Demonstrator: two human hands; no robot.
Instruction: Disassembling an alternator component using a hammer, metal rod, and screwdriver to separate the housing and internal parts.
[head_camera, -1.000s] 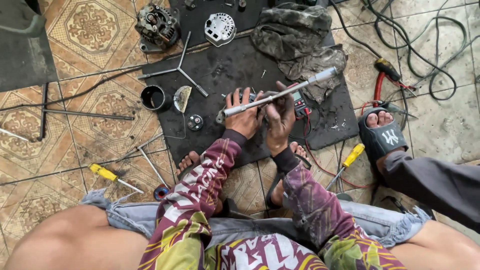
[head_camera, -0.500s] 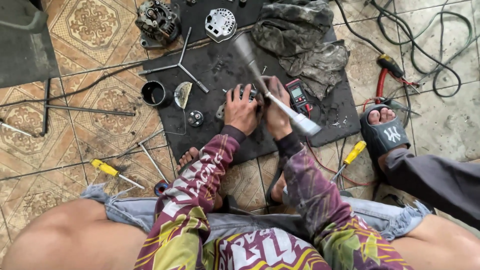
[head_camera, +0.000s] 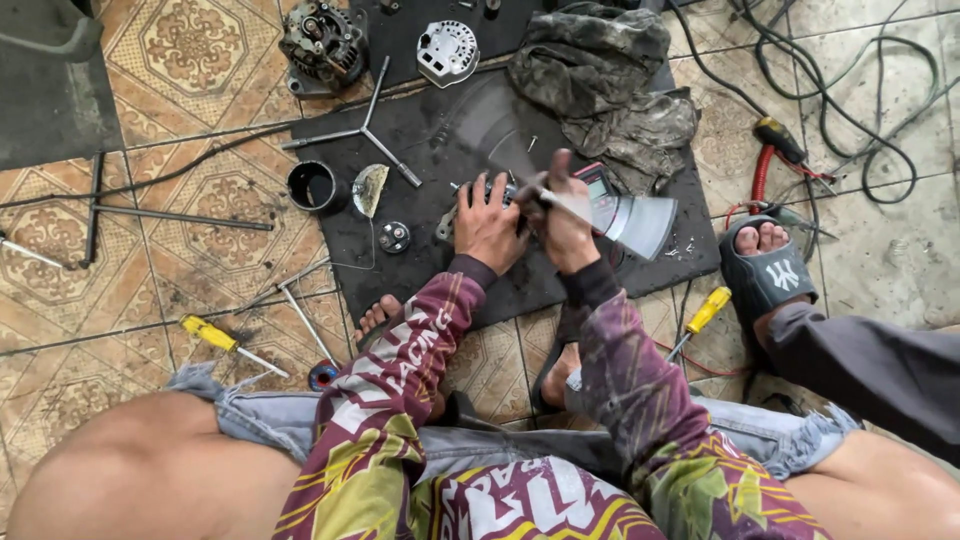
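Black mat (head_camera: 400, 255) — both hands (head_camera: 490, 225) gripping a blurred tool (head_camera: 620, 215).

matt rubber mat (head_camera: 400, 260), glossy patterned tiles (head_camera: 190, 50)

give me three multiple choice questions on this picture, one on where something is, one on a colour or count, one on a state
1. Where does the black cup stand?
A. on the black mat's left edge
B. on the grey rag
C. beside the sandalled foot

2. What colour are the handles of the two screwdrivers on the tiles?
A. red
B. yellow
C. green

3. What state is the long tool in the right hand in?
A. lying flat on the mat
B. blurred by fast motion
C. hanging from a cable

Answers: 1 A, the cup sits at the mat's left border by the half-round piece. 2 B, both handles are bright yellow. 3 B, it shows only as a smeared fan while the left hand steadies the small part.
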